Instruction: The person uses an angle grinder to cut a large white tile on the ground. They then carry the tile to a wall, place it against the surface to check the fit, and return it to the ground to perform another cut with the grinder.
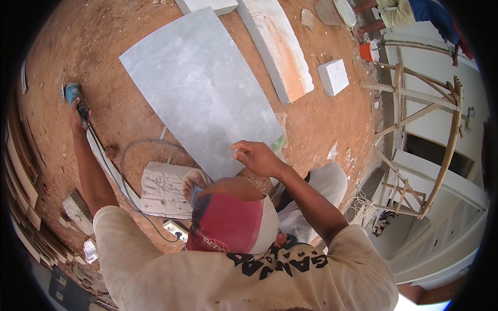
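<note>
My left hand (pixel 78 111) is closed around the body of an angle grinder (pixel 72 93), held low over the dirt at the far left. Its black cord trails back toward me. My right hand (pixel 255 157), fingers loosely curved and apart with nothing in them, is over the near right end of a large grey-white slab (pixel 197 78). Whether it touches the slab, I cannot tell. Under the slab's near end, a rough pale stone block (pixel 163 189) lies beside my sandaled foot (pixel 194 182). Red and white cloth (pixel 228 220) covers part of the view before my chest.
A long white stone block (pixel 275 49) and a smaller one (pixel 333 78) lie beyond the slab. A power strip (pixel 176 228) is near my left side, planks (pixel 26 192) farther left. Wooden scaffolding (pixel 399 98) stands right; a co-worker (pixel 399 13) is near a red bucket (pixel 369 52).
</note>
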A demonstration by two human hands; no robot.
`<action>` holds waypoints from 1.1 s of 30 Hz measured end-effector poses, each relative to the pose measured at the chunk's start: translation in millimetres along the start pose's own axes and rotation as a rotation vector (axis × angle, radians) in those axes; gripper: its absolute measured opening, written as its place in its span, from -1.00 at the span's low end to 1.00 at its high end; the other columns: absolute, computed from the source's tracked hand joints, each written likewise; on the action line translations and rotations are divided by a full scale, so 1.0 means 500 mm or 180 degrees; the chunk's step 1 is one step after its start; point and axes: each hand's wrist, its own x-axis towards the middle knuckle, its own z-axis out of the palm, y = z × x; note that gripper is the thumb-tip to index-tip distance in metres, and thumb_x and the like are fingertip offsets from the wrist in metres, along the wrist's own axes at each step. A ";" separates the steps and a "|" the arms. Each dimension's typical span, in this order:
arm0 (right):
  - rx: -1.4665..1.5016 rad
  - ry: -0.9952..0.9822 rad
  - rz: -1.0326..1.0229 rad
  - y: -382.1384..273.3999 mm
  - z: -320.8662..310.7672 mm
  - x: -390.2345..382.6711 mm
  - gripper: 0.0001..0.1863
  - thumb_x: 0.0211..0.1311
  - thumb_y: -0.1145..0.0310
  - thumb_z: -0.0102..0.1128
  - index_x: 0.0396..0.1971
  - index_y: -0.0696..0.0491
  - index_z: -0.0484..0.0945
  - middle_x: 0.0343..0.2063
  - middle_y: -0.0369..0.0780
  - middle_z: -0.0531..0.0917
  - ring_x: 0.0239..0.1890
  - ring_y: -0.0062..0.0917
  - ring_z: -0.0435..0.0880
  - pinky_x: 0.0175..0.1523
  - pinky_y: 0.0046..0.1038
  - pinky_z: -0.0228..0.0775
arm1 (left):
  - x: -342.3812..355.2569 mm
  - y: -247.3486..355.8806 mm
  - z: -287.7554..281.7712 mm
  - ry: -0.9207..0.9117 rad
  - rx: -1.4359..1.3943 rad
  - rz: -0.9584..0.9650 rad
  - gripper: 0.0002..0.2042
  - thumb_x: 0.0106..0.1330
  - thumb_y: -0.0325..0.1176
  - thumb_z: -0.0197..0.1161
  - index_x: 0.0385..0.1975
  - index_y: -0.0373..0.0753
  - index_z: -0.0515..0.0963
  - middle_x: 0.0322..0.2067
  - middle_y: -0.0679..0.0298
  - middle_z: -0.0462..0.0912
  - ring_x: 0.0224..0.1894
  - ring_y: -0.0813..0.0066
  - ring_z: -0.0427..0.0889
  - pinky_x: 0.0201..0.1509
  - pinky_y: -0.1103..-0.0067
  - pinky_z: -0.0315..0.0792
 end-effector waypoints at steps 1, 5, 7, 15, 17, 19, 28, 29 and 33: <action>0.0045 0.0106 0.0071 0.007 -0.004 -0.013 -0.62 0.45 0.23 0.22 0.15 0.10 0.59 -0.21 -0.14 0.74 -0.21 -0.52 0.68 -0.02 -0.40 0.52 | -0.063 -0.009 0.033 -0.0044 0.0014 -0.0056 -0.54 0.21 0.05 0.44 -0.18 -0.23 0.58 -0.35 0.24 0.61 -0.33 0.44 0.65 -0.33 0.56 0.57; 0.0233 0.0213 -0.0016 -0.009 -0.026 0.003 -0.58 0.43 0.21 0.25 0.17 0.10 0.57 -0.23 -0.17 0.74 -0.17 -0.54 0.68 0.01 -0.41 0.51 | -0.317 0.077 0.037 -0.0141 0.0666 0.0418 -0.59 0.28 0.06 0.40 -0.21 -0.18 0.53 -0.48 0.33 0.56 -0.50 0.55 0.58 -0.43 0.59 0.50; 0.0431 0.0293 -0.0105 -0.021 -0.023 0.013 -0.53 0.44 0.17 0.25 0.22 0.11 0.53 -0.18 -0.18 0.74 -0.11 -0.52 0.67 0.06 -0.40 0.50 | -0.456 0.098 0.075 -0.0391 0.0695 0.0540 -0.59 0.29 0.05 0.38 -0.21 -0.19 0.53 -0.52 0.33 0.56 -0.54 0.56 0.57 -0.46 0.60 0.47; 0.2421 0.0392 -0.0667 -0.142 0.013 0.063 -0.21 0.36 0.02 0.33 0.36 0.26 0.28 0.04 -0.04 0.65 0.07 -0.39 0.63 0.19 -0.38 0.44 | -0.830 0.090 0.295 -0.2136 0.0309 0.0836 -0.53 0.24 -0.07 0.41 -0.01 -0.28 0.50 -0.40 0.30 0.61 -0.48 0.57 0.63 -0.47 0.60 0.56; 0.3156 0.0547 -0.0704 -0.149 0.005 0.047 -0.25 0.30 0.02 0.39 0.24 0.31 0.38 0.00 -0.02 0.67 0.06 -0.38 0.65 0.21 -0.40 0.42 | -0.920 0.077 0.377 -0.2617 0.0211 0.0610 -0.50 0.20 -0.13 0.45 0.02 -0.29 0.48 -0.34 0.31 0.61 -0.44 0.58 0.64 -0.45 0.59 0.55; 0.3446 0.0754 -0.0903 -0.125 -0.018 0.033 -0.37 0.25 0.08 0.46 0.11 0.23 0.45 -0.10 -0.13 0.67 -0.03 -0.47 0.65 0.14 -0.43 0.44 | -0.973 0.045 0.440 -0.3005 0.0497 0.0752 -0.48 0.16 -0.19 0.49 0.03 -0.31 0.46 -0.31 0.29 0.61 -0.42 0.60 0.61 -0.40 0.60 0.53; 0.4659 0.1905 -0.0865 0.098 -0.138 -0.101 -0.67 0.20 0.33 0.41 -0.14 0.18 0.54 -0.26 -0.16 0.68 -0.20 -0.48 0.69 0.00 -0.38 0.54 | -1.147 -0.018 0.659 -0.4178 0.2152 0.1665 -0.22 0.06 -0.21 0.60 0.23 -0.30 0.29 -0.13 0.09 0.59 -0.07 0.30 0.61 0.03 0.36 0.50; 0.4641 0.1945 -0.0908 0.117 -0.145 -0.114 -0.67 0.19 0.34 0.40 -0.15 0.20 0.54 -0.26 -0.13 0.69 -0.20 -0.45 0.70 0.00 -0.36 0.56 | -1.161 -0.010 0.674 -0.4307 0.2331 0.1293 -0.17 0.06 -0.24 0.59 0.29 -0.30 0.22 -0.04 -0.03 0.57 0.03 0.16 0.58 0.16 0.27 0.44; 0.4737 0.2084 -0.1094 0.129 -0.133 -0.127 -0.61 0.16 0.38 0.36 -0.06 0.22 0.51 -0.23 -0.07 0.69 -0.14 -0.35 0.71 0.05 -0.27 0.57 | -1.159 -0.030 0.668 -0.4489 0.2311 0.1395 -0.18 0.11 -0.28 0.55 0.32 -0.29 0.19 -0.03 -0.04 0.58 0.00 0.17 0.60 0.11 0.30 0.46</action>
